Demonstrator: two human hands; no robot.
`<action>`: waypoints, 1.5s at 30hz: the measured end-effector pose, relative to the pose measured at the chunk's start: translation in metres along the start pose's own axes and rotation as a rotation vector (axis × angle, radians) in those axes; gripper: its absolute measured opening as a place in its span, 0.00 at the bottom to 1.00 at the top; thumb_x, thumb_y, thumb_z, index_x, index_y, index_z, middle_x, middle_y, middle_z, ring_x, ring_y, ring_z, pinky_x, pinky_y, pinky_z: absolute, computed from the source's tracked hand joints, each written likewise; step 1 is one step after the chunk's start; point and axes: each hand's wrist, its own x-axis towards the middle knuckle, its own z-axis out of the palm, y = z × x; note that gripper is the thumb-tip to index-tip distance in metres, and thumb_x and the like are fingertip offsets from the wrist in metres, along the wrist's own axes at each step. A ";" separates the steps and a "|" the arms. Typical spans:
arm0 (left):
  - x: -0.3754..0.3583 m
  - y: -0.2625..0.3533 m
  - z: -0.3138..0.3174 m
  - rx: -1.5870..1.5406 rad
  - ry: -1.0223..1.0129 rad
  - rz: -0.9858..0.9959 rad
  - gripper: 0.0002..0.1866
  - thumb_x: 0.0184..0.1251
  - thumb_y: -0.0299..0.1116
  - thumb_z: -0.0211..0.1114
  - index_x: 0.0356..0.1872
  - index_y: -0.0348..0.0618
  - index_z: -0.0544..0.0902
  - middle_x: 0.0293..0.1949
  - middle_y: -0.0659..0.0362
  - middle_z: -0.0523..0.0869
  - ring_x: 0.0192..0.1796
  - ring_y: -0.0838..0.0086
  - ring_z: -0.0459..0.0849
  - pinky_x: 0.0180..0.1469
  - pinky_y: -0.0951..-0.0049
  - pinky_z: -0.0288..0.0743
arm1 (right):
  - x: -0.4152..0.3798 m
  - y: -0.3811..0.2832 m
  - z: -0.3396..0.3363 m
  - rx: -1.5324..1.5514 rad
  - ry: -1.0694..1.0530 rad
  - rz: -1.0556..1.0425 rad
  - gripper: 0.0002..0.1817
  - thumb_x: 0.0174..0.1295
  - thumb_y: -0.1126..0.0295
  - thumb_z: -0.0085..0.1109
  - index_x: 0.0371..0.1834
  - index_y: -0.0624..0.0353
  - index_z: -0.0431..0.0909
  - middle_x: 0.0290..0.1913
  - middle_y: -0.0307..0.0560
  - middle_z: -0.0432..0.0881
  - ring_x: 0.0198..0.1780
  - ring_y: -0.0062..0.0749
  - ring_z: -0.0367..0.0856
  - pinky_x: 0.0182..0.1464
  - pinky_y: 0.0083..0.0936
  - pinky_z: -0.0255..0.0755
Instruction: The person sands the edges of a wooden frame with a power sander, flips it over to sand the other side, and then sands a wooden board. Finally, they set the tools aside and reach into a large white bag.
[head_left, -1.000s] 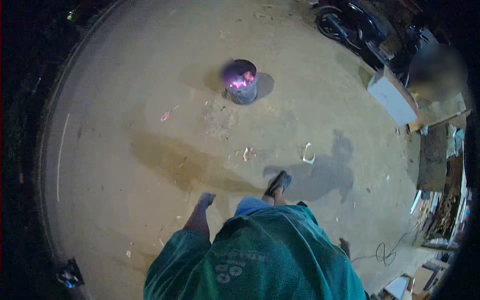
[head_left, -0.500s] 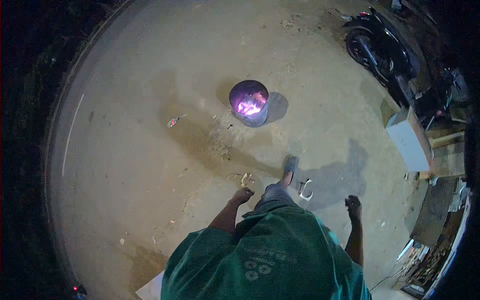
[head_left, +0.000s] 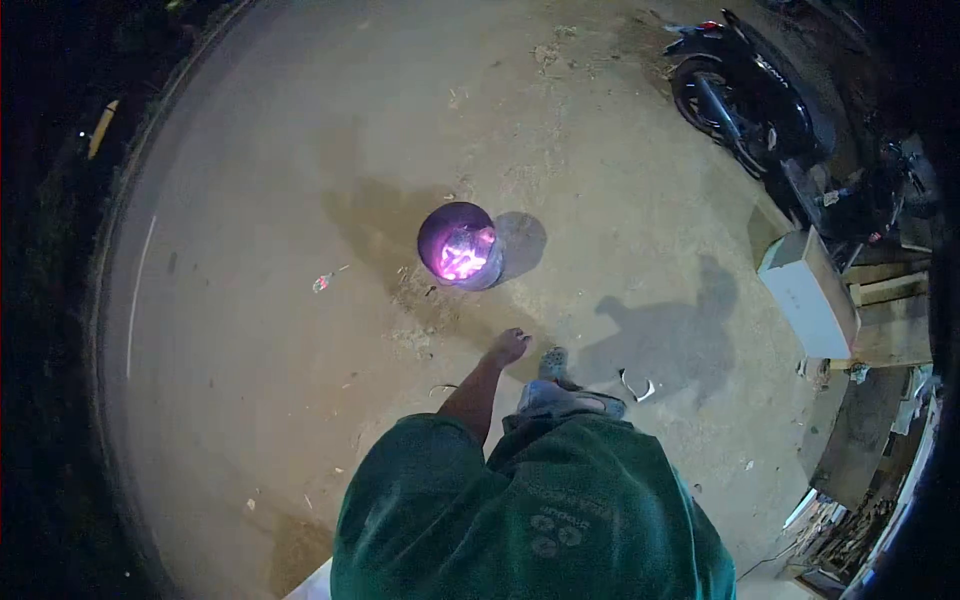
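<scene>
My left hand reaches forward in front of my body, its fingers curled together; whether something small is in them cannot be made out. Ahead of it, a little to the left, stands a round metal drum with a bright fire burning inside, apart from the hand. One sandal-clad foot shows just right of the hand. My right hand is hidden, with only the green shirt visible on that side.
A curved white object lies on the ground right of my feet. A small littered item lies left of the drum. At the right are a motorcycle, a white box and wooden boards.
My left hand has swung forward and nearer the drum. My right hand has gone out of view. The drum now appears lower and closer to me.
</scene>
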 end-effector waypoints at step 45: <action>0.035 1.003 0.878 0.641 -1.093 0.693 0.23 0.59 0.52 0.58 0.45 0.44 0.82 0.42 0.51 0.85 0.45 0.62 0.83 0.48 0.66 0.73 | 0.100 0.240 -0.402 1.002 0.562 0.820 0.20 0.55 0.61 0.60 0.46 0.63 0.73 0.21 0.42 0.75 0.21 0.27 0.74 0.21 0.27 0.67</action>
